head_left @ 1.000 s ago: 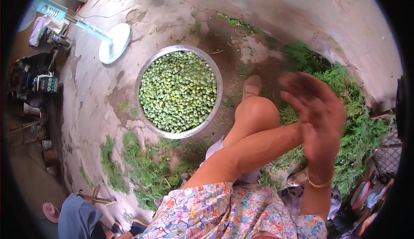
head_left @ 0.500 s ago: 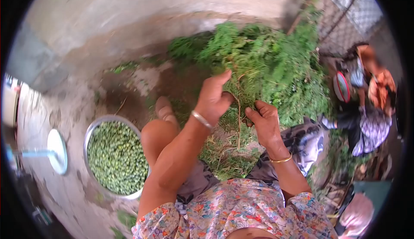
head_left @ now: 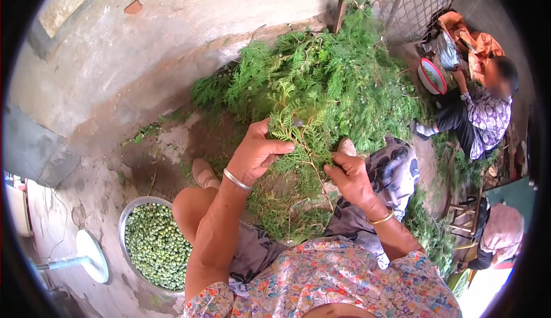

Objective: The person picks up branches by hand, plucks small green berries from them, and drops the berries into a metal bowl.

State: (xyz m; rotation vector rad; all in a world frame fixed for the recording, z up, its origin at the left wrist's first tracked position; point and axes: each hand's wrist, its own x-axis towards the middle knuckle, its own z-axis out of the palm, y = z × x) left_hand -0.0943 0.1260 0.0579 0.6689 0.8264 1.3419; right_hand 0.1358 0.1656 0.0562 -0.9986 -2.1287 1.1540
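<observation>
A leafy green sprig [head_left: 298, 140] with a thin brown stem is held up between my two hands. My left hand [head_left: 255, 153], with a silver bangle at its wrist, pinches the leaves on the sprig's left side. On the right, my right hand [head_left: 349, 176], wearing a gold bangle, has its thumb and fingers closed at the stem. Beyond both hands lies a large heap of green branches [head_left: 356, 83]. A metal basin [head_left: 123, 232] full of small green pods or fruits stands to the left of my legs. Loose clippings [head_left: 275, 209] lie between my legs.
A wall [head_left: 143, 48] runs along the back, with a mesh fence [head_left: 413, 0] at the right. A seated person [head_left: 488, 111] is beside a red-rimmed bowl [head_left: 431, 76]. Another person [head_left: 500, 235] is at lower right. A round pale-blue stand [head_left: 92, 255] is at lower left.
The view has shifted, showing more of the wall. My left hand has turned its thumb inward onto the leaves, and the sprig is now leafier side up between my hands.
</observation>
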